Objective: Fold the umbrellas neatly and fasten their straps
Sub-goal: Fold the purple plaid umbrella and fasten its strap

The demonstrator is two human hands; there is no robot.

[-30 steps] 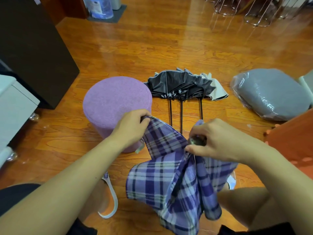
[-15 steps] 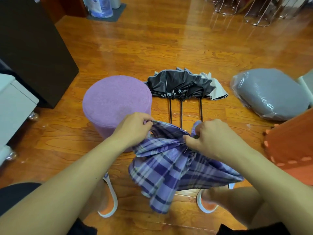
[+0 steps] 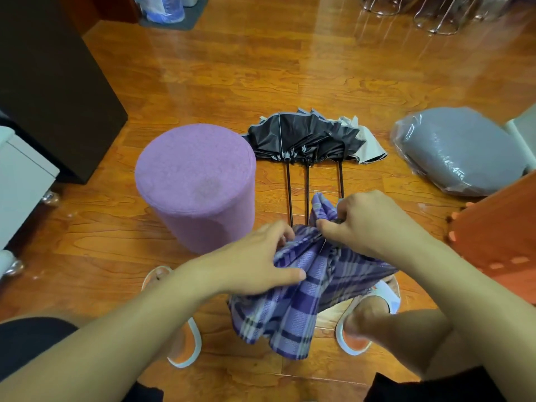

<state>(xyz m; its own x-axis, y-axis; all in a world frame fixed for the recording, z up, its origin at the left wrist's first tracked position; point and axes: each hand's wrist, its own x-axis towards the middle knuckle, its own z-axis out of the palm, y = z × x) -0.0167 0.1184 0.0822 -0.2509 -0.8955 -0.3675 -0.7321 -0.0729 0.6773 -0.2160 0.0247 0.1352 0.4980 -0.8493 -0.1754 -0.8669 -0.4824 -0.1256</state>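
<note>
plaid umbrella [image 3: 301, 300]: purple checked one, held up between both hands over the wooden floor [image 3: 261, 91], right above the feet; the cloth is bunched into loose pleats and hangs down crumpled
left hand [image 3: 255, 262]: fingers are curled into the gathered cloth on the left side, thumb laid flat along the folds, so the fabric is gripped
right hand [image 3: 374, 221]: closed tight round the upper end of the plaid umbrella, a tuft of cloth is seen poking out above the knuckles
black umbrellas [image 3: 304, 137]: three are laid side by side on the floor just behind the hands, canopies loose, thin shafts pointed back at the person
stool [image 3: 197, 184]: round purple one, parked on the left just beside the black umbrellas
grey cushion [image 3: 461, 149]: plastic-wrapped, off to the right
slippers [image 3: 185, 343]: orange and white, worn on both feet under the plaid cloth
</note>
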